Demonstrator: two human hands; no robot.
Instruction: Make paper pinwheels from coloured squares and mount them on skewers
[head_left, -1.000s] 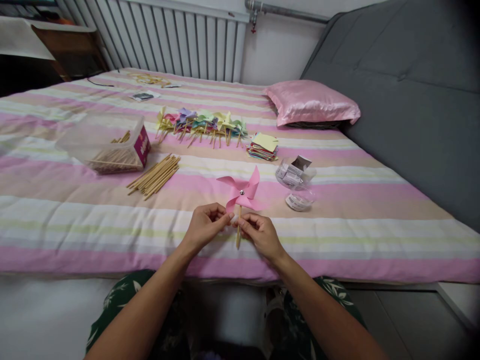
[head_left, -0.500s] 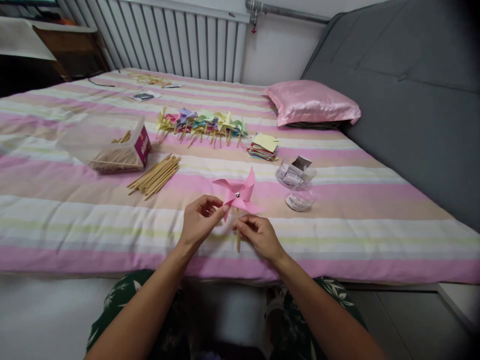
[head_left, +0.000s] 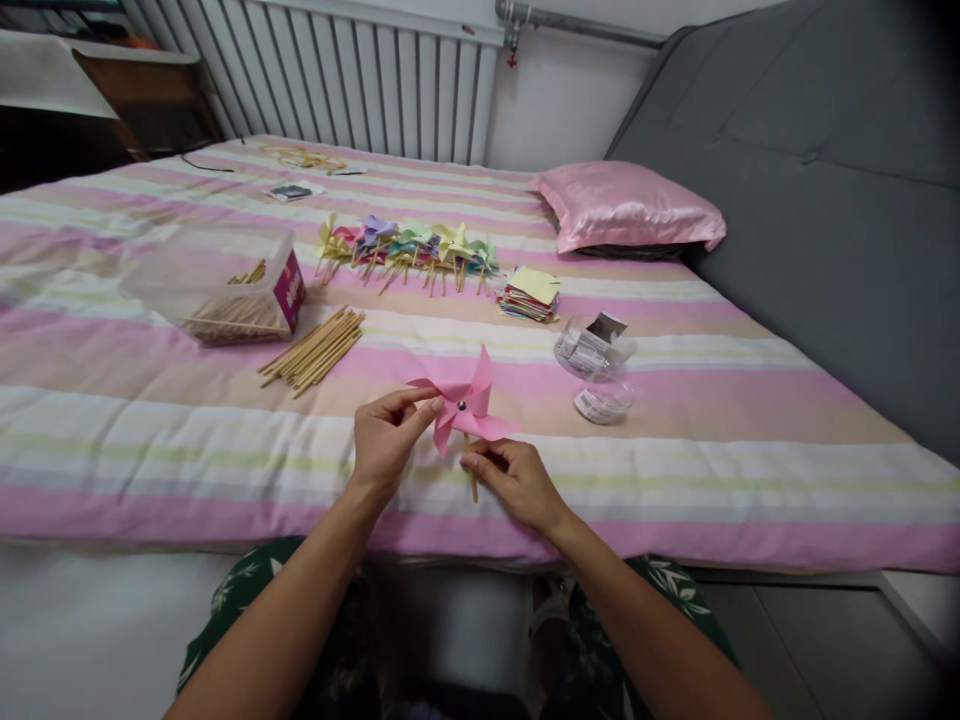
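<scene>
A pink paper pinwheel (head_left: 478, 400) with a shiny pin at its centre is held upright just above the near edge of the bed. My right hand (head_left: 517, 480) pinches its thin wooden stick below the blades. My left hand (head_left: 388, 440) is closed at the pinwheel's left side, thumb and fingertips on a blade. To the left lies a bundle of loose wooden sticks (head_left: 315, 352). Several finished pinwheels (head_left: 409, 245) in yellow, purple, green and pink lie in a row farther back. A stack of coloured paper squares (head_left: 531, 293) sits to their right.
On the left stands a clear plastic box (head_left: 217, 290) with more sticks inside. Small clear containers with labels (head_left: 600, 370) lie on the right. A pink pillow (head_left: 630, 207) rests near the grey headboard (head_left: 810, 200). The striped bedspread (head_left: 720, 480) ends at my knees.
The pinwheel has tilted and shifted slightly left and down, its blades turned a little. My left hand has moved left along with it, while my right hand stays on the stick.
</scene>
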